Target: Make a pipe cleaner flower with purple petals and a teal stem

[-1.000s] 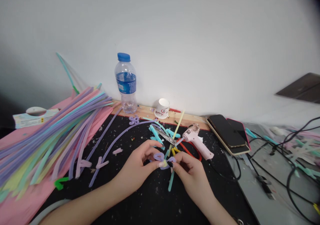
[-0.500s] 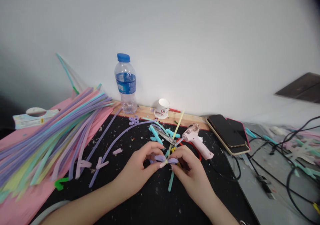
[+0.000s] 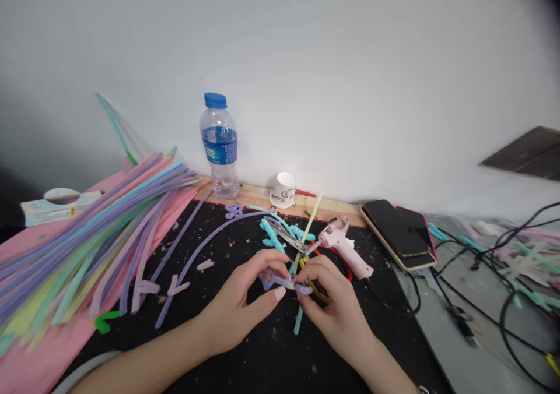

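Because the purple fuzzy-stem shape (image 3: 280, 280) sits between your hands, over the near middle of the black mat (image 3: 245, 362), your fingers partly cover it. Your right hand (image 3: 339, 306) pinches its right end; your left hand (image 3: 238, 295) is part open at the left, thumb lowered from the fingers, and I can't tell whether it grips. Expect the shape to feel light, soft and easily bent, so hold it lightly at the pale middle, where squeezing should flatten the loops least. Just beyond, the scissors (image 3: 301, 246) lie with blades toward the far left, and the pink glue gun (image 3: 345, 248) rests to their right; keep your knuckles off both. Farther out are the paper cup (image 3: 283, 199) and bottle (image 3: 219, 146), stems (image 3: 109, 225) left, phones (image 3: 396, 228) right. Moving toward yourself looks easier than reaching away.
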A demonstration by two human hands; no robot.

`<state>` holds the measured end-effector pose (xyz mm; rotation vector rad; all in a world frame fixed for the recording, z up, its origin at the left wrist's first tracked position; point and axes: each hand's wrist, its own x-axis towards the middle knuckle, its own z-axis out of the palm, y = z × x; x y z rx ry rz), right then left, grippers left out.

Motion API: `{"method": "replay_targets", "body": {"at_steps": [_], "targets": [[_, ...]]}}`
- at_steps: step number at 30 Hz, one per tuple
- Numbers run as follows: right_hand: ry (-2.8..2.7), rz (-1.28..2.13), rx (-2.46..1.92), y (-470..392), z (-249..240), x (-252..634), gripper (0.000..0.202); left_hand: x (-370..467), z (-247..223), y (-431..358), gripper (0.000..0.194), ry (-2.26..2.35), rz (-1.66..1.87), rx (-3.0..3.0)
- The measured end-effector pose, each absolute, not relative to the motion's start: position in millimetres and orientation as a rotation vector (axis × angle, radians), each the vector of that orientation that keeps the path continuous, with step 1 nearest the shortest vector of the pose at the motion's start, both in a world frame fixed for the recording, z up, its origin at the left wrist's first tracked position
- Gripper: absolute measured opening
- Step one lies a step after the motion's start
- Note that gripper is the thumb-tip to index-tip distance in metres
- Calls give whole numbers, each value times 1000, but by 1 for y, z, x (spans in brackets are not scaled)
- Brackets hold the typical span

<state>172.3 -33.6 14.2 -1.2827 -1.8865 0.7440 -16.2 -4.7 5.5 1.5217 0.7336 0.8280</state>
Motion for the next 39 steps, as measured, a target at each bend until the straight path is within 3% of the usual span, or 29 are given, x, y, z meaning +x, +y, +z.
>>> {"method": "replay_targets", "body": {"at_steps": [9,13,39], "targets": [[-1983,545,-1140,-37,10,174,27,-18,1,4,20,786,994,1233],[-2040,445,-1097,-38,9,176,27,-15,3,4,18,723,867,1110],[-2059,569,-1141,-34,7,176,45,-9,-7,11,26,776,842,1023]]}}
